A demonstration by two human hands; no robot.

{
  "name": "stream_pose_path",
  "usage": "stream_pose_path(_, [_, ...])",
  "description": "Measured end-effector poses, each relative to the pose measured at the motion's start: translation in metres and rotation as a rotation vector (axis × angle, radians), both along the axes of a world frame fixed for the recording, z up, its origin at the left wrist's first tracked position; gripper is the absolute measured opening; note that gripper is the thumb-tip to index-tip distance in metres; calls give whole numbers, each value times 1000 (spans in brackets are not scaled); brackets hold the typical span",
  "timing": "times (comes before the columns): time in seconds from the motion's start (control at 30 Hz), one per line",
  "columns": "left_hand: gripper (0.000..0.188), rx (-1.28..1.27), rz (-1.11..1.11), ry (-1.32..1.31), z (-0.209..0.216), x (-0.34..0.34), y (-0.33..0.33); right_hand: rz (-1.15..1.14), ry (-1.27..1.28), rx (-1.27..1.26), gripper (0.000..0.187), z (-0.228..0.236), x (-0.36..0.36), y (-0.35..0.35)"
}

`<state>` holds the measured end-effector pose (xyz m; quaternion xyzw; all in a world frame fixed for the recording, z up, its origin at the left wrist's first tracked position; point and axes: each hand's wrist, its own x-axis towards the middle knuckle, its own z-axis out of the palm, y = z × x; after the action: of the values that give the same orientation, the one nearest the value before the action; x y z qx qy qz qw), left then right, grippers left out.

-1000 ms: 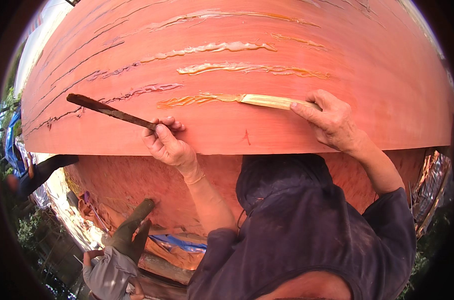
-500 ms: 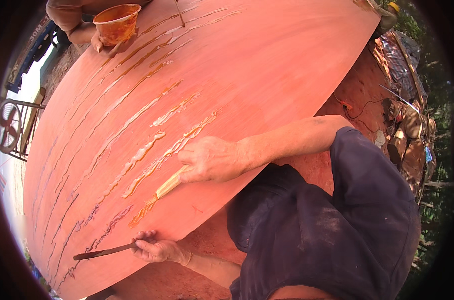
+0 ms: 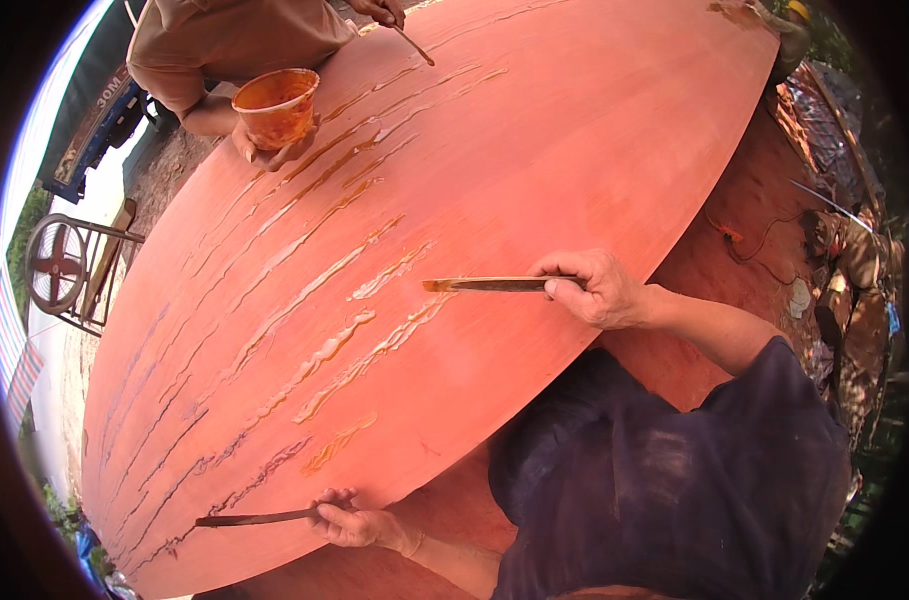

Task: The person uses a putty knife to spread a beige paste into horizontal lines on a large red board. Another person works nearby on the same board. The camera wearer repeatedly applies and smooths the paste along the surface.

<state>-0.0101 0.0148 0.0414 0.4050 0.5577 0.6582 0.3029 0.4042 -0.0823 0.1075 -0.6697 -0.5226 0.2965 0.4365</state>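
A large curved, reddish-pink panel [image 3: 595, 150] fills the middle, streaked with raised, glossy lines of paint. My right hand [image 3: 593, 290] grips a flat brush [image 3: 495, 285], seen edge-on over the panel near its right edge, its tip orange-brown. Whether the tip touches the surface I cannot tell. A thin dark flat tool [image 3: 250, 519] is pinched in my left hand [image 3: 353, 520], above the panel's lower edge; its kind is unclear edge-on. Between the hands lies a short wet orange stroke [image 3: 340, 443], close to thicker cream-and-orange strokes [image 3: 375, 345].
Across the panel a person [image 3: 240, 45] holds a tub of orange paint [image 3: 277, 105] and a thin brush [image 3: 415, 46]. A metal frame with a wheel [image 3: 60, 265] stands at the left. Cables [image 3: 740, 245] lie on the reddish ground at the right, beside piled wrapped material [image 3: 840, 140].
My right hand has lifted the brush off the orange stroke and moved it right and up, turning it edge-on. The left hand still holds its tool. The view has shifted, showing more of the other person.
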Motion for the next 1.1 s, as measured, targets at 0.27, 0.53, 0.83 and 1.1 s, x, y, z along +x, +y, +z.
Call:
stream_pose_path(0.27, [25, -38, 160, 126, -12, 39, -18, -275, 258, -99, 20, 6, 136, 51])
stream_pose_path(0.53, [26, -28, 315, 222, -22, 45, -11, -209, 33, -23, 22, -40, 216, 157])
stream_pose_path(0.83, [28, -39, 356, 256, -21, 49, -11, -179, -24, 17, 26, -63, 251, 201])
stream_pose_path(1.1, [29, -56, 375, 228, -18, 52, -10, -134, -22, -1, 27, -63, 234, 210])
